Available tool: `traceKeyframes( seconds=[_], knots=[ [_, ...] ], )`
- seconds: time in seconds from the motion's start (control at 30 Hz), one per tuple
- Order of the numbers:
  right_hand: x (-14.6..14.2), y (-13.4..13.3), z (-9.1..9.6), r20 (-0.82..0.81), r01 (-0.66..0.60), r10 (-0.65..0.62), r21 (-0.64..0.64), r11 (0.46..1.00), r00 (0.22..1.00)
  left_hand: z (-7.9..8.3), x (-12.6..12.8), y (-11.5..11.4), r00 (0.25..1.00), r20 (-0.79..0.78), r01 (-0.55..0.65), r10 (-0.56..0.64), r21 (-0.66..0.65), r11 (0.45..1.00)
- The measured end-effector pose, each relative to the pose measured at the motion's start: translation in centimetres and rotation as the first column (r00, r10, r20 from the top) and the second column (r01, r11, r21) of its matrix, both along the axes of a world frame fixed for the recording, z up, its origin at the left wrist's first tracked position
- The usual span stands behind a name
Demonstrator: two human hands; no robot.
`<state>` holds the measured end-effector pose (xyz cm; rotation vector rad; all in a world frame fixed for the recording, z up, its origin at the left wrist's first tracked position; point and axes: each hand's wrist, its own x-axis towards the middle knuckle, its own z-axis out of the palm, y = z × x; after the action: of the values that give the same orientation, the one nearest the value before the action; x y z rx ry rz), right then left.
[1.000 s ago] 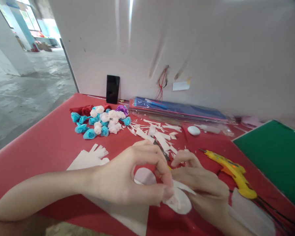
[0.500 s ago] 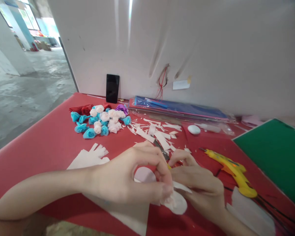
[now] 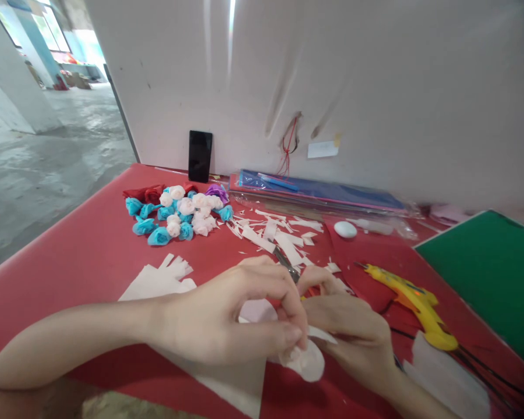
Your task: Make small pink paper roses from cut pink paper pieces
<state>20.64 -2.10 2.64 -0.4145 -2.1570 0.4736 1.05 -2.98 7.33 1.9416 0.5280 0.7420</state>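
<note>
My left hand is closed, thumb and fingers pinching a pale pink paper flower that is partly rolled up. My right hand is closed on the same flower from the right side, fingers curled over it. Both hands meet low over the red table. A round pink paper piece lies just behind my left fingers. Scissors lie behind my hands, partly hidden by them.
A heap of finished blue, white, red and purple paper roses sits at the back left. White paper scraps, a yellow glue gun, a green sheet, packed coloured paper, a black phone and cut white paper lie around.
Both hands have kept pinching the flower; the paper has been rolled tighter and looks smaller, and my right hand has shifted slightly left and down.
</note>
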Motion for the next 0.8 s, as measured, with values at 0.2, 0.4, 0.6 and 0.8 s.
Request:
traceKeyframes(
  seconds=[0.2, 0.4, 0.6, 0.8],
  knots=[
    [0.0, -0.1, 0.1, -0.001, -0.005, 0.005, 0.004, 1.0, 1.0, 0.3, -0.2, 0.0, 0.992, -0.038, -0.108, 0.118, 0.193, 0.975],
    [0.2, -0.3, -0.2, 0.034, -0.022, 0.024, -0.044, 0.999, 0.999, 0.3, -0.3, 0.0, 0.995, -0.071, -0.053, 0.067, 0.189, 0.981],
    [-0.2, -0.2, -0.4, 0.014, -0.025, 0.026, -0.102, 0.994, 1.0, 0.6, -0.3, 0.1, 0.992, -0.122, 0.019, -0.006, 0.105, 0.994],
    [-0.3, -0.3, -0.7, 0.011, -0.005, 0.006, -0.143, 0.99, 1.0, 1.2, -0.2, -0.1, 0.989, -0.136, 0.053, -0.051, 0.013, 0.999]
  ],
)
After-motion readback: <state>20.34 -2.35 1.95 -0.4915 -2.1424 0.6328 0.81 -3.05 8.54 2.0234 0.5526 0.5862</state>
